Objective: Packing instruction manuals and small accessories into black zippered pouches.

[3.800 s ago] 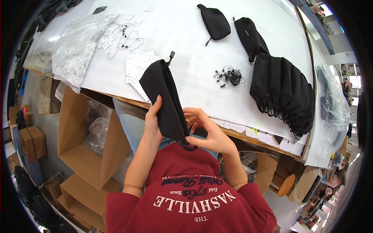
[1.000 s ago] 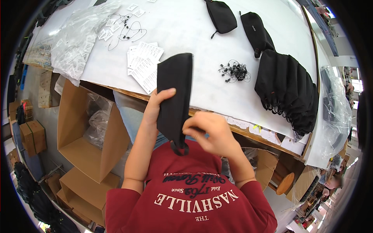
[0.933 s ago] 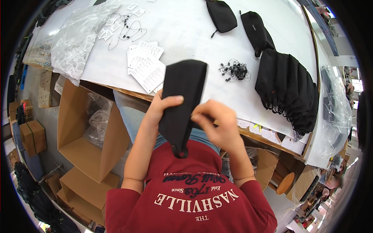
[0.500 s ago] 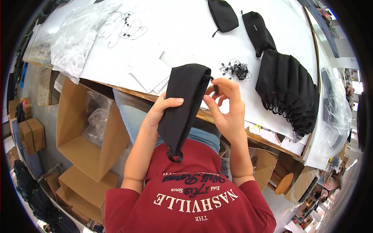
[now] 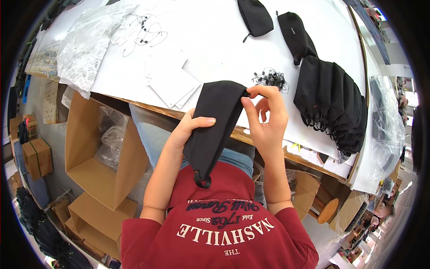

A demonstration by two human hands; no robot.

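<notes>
A black fabric pouch (image 5: 214,121) is held upright in front of my body, above the table's near edge. My left hand (image 5: 188,128) grips its left side, thumb laid across the front and the other fingers hidden behind. At the pouch's upper right corner, my right hand (image 5: 268,121) pinches the small black zipper pull between thumb and forefinger; the fingertips mostly cover it. A black loop (image 5: 202,180) hangs from the pouch's lower end.
On the white table (image 5: 215,54) are a row of black pouches (image 5: 333,101), two single pouches, a tangle of black cords (image 5: 272,80), white sheets (image 5: 172,85) and a clear plastic bag (image 5: 85,47). An open cardboard box (image 5: 105,152) stands at left below the edge.
My right thumb and forefinger have closed together at the pouch's upper corner, where the pull dangled beside the fingers before. The pouch has shifted slightly right and down.
</notes>
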